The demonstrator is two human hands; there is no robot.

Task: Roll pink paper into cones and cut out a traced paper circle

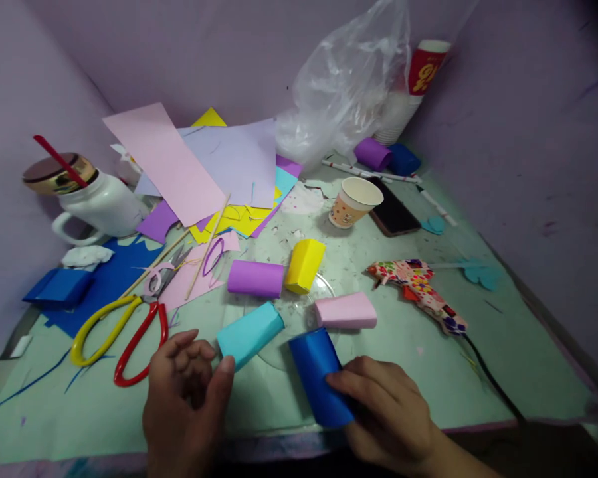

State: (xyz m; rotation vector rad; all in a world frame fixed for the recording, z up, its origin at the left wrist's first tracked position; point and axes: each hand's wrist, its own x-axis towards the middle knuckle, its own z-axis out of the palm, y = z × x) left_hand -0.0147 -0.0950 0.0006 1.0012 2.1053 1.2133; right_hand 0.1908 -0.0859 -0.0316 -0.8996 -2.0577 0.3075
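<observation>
My right hand (389,405) grips a dark blue paper tube (319,378), tilted, near the table's front edge. Curled with fingers apart, my left hand (189,392) holds nothing; its thumb tip is close to a light blue paper tube (252,334), and I cannot tell if they touch. Around a clear round plate (274,356) lie a purple paper tube (255,278), a yellow one (305,265) and a pink one (346,311). Scissors (142,338) with one yellow and one red handle rest left of these, blades partly over pink paper scraps.
A flower-patterned glue gun (421,292) lies at right, its black cord (496,382) running off the front edge. Behind stand a paper cup (353,201) and a phone (393,207). Coloured paper sheets (234,159), a white mug (102,206) and a plastic bag (349,79) occupy the back.
</observation>
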